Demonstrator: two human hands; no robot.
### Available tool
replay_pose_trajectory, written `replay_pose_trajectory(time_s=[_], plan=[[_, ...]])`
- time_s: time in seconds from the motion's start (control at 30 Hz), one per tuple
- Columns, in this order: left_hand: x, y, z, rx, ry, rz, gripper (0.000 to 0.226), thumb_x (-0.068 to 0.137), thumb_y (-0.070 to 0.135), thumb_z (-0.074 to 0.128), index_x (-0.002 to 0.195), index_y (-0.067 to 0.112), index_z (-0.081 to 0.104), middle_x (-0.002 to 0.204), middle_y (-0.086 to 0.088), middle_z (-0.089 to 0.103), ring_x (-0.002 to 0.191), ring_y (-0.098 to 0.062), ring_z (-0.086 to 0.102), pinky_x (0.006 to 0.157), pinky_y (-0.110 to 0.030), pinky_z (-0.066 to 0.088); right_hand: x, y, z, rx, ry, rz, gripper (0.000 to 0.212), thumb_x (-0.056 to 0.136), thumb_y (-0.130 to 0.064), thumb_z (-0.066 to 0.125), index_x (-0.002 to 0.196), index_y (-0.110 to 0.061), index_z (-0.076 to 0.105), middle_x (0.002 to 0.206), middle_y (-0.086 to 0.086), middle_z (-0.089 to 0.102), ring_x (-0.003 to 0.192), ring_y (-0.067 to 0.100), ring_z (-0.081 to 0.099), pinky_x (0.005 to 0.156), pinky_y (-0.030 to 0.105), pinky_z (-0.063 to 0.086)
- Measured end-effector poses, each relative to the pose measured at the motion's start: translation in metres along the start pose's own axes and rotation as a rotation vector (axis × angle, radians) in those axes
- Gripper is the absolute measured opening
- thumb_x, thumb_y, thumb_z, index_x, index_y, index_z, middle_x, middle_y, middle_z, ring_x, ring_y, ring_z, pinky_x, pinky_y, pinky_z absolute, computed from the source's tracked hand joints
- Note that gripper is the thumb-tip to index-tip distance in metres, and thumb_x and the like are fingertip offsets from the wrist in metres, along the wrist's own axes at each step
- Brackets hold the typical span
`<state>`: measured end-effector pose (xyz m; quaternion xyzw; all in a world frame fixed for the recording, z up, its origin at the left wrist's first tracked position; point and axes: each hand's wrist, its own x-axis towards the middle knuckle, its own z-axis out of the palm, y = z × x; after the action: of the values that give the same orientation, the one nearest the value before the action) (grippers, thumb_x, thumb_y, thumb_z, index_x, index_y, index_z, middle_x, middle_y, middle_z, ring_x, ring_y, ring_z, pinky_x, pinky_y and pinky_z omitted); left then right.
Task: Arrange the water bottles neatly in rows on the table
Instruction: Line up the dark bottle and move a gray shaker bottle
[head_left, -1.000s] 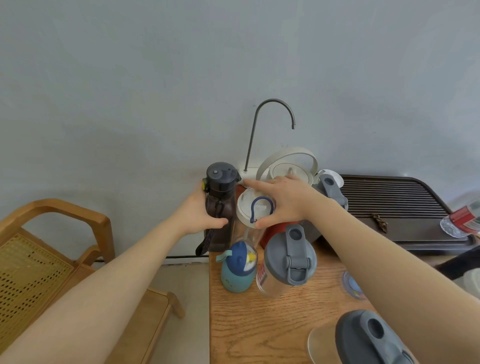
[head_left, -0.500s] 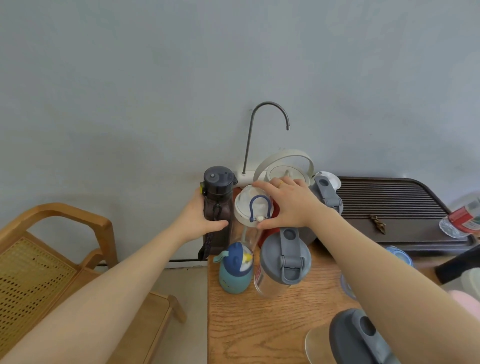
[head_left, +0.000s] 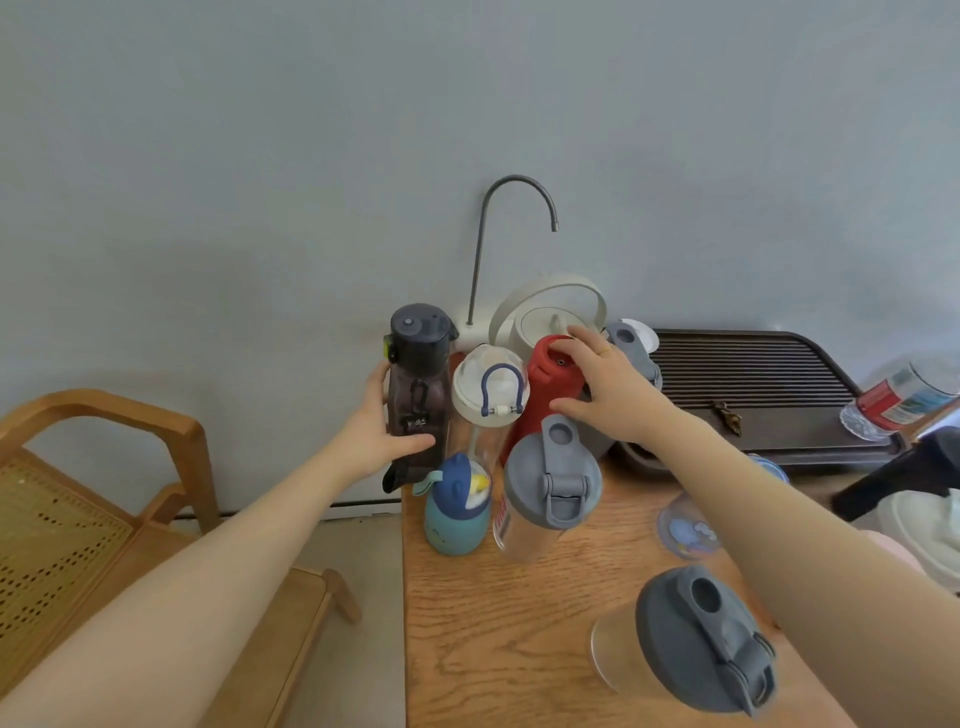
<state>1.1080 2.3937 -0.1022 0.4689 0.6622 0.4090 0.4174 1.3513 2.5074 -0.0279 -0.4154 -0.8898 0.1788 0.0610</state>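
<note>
My left hand (head_left: 382, 434) grips the dark smoky bottle (head_left: 418, 384) at the table's far left corner. To its right stands a clear bottle with a white lid and blue loop (head_left: 488, 387). My right hand (head_left: 605, 387) holds the top of a red bottle (head_left: 550, 384) behind it. In front stand a small teal bottle with a blue cap (head_left: 457, 506) and a clear bottle with a grey flip lid (head_left: 550, 488). Another grey-lidded clear bottle (head_left: 696, 644) is nearest me. A further grey lid (head_left: 631, 351) shows behind my right hand.
The wooden table (head_left: 498, 623) ends at its left edge beside a wooden chair (head_left: 104, 467). A white kettle (head_left: 545, 312) and curved spout (head_left: 514, 228) stand at the wall. A dark slatted tray (head_left: 753, 384) and a plastic bottle (head_left: 904, 397) lie right.
My right hand has left the white-lidded bottle and moved right onto the red bottle's top. The left hand stays on the dark bottle.
</note>
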Motion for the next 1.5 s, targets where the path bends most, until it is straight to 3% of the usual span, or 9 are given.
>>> replay_pose_trajectory(time_s=[0.17, 0.33, 0.53, 0.7, 0.97, 1.07, 1.17, 1.37, 1.5], plan=[[0.009, -0.006, 0.000, -0.025, 0.028, 0.020, 0.105, 0.070, 0.004, 0.076, 0.144, 0.019, 0.003, 0.134, -0.007, 0.045, 0.124, -0.021, 0.043, 0.103, -0.044, 0.038, 0.008, -0.005, 0.008, -0.013, 0.048, 0.079, 0.087, 0.077, -0.037, 0.070, 0.146, -0.022, 0.018, 0.150, 0.012, 0.026, 0.132, 0.035, 0.035, 0.107, 0.049, 0.034], [0.014, -0.022, -0.001, -0.011, -0.098, -0.073, 0.085, 0.072, 0.007, 0.075, 0.138, 0.018, 0.024, 0.129, -0.003, 0.049, 0.121, -0.019, 0.046, 0.095, -0.032, 0.039, 0.011, -0.009, 0.005, -0.113, 0.079, 0.100, 0.076, 0.080, -0.032, 0.068, 0.143, -0.020, 0.027, 0.138, 0.015, 0.039, 0.120, 0.037, 0.042, 0.103, 0.045, 0.035], [0.007, -0.046, 0.021, -0.017, -0.045, -0.143, 0.078, 0.083, 0.005, 0.064, 0.143, 0.013, 0.014, 0.138, -0.010, 0.041, 0.127, -0.026, 0.039, 0.095, -0.028, 0.033, 0.005, -0.010, 0.000, -0.303, 0.076, 0.098, 0.077, 0.079, -0.042, 0.066, 0.141, -0.021, 0.027, 0.135, 0.012, 0.045, 0.119, 0.034, 0.046, 0.097, 0.044, 0.035], [0.011, -0.059, 0.028, -0.121, -0.004, -0.155, 0.079, 0.082, 0.004, 0.064, 0.143, 0.014, 0.014, 0.141, -0.012, 0.039, 0.129, -0.026, 0.038, 0.099, -0.030, 0.032, 0.015, -0.026, -0.003, -0.267, 0.060, 0.010, 0.078, 0.079, -0.055, 0.056, 0.143, -0.021, 0.027, 0.149, 0.009, 0.030, 0.138, 0.031, 0.025, 0.113, 0.044, 0.015], [0.008, -0.057, 0.030, -0.101, -0.003, -0.162, 0.078, 0.084, 0.007, 0.061, 0.144, 0.011, 0.011, 0.143, -0.012, 0.037, 0.131, -0.027, 0.037, 0.105, -0.036, 0.032, 0.035, -0.054, 0.007, -0.185, -0.239, -0.189, 0.086, 0.068, -0.055, 0.043, 0.146, -0.033, 0.012, 0.156, 0.008, 0.016, 0.144, 0.025, 0.013, 0.115, 0.046, -0.005], [0.010, -0.054, 0.030, -0.110, 0.018, -0.137, 0.081, 0.081, 0.005, 0.065, 0.143, 0.009, 0.012, 0.143, -0.013, 0.036, 0.131, -0.026, 0.036, 0.105, -0.036, 0.030, 0.041, -0.053, 0.008, -0.343, -0.255, -0.168, 0.096, 0.067, -0.074, 0.053, 0.145, -0.033, 0.013, 0.148, 0.010, 0.036, 0.139, 0.030, 0.026, 0.114, 0.051, -0.005], [0.015, -0.047, 0.022, -0.099, 0.039, -0.070, 0.099, 0.072, 0.007, 0.074, 0.145, 0.015, 0.007, 0.145, -0.009, 0.033, 0.133, -0.024, 0.032, 0.110, -0.043, 0.029, 0.046, -0.054, 0.009, -0.404, -0.230, -0.180, 0.091, 0.069, -0.058, 0.066, 0.142, -0.030, 0.019, 0.129, 0.007, 0.054, 0.127, 0.031, 0.042, 0.115, 0.051, 0.000], [0.014, -0.036, 0.014, -0.071, 0.023, 0.018, 0.102, 0.075, 0.002, 0.071, 0.144, 0.030, 0.001, 0.147, -0.004, 0.031, 0.133, -0.019, 0.031, 0.103, -0.034, 0.032, 0.054, -0.053, -0.008, -0.358, -0.331, -0.225, 0.089, 0.076, -0.023, 0.068, 0.145, -0.038, 0.013, 0.153, 0.004, 0.021, 0.140, 0.027, 0.022, 0.113, 0.054, 0.000], [0.010, -0.029, 0.016, -0.052, 0.051, 0.026, 0.101, 0.075, 0.004, 0.071, 0.145, 0.027, 0.002, 0.147, -0.004, 0.029, 0.133, -0.017, 0.030, 0.102, -0.031, 0.030, 0.053, -0.046, -0.014, -0.306, -0.412, -0.194, 0.103, 0.073, -0.046, 0.070, 0.145, -0.039, -0.003, 0.157, 0.002, 0.008, 0.144, 0.026, 0.009, 0.112, 0.057, -0.005]])
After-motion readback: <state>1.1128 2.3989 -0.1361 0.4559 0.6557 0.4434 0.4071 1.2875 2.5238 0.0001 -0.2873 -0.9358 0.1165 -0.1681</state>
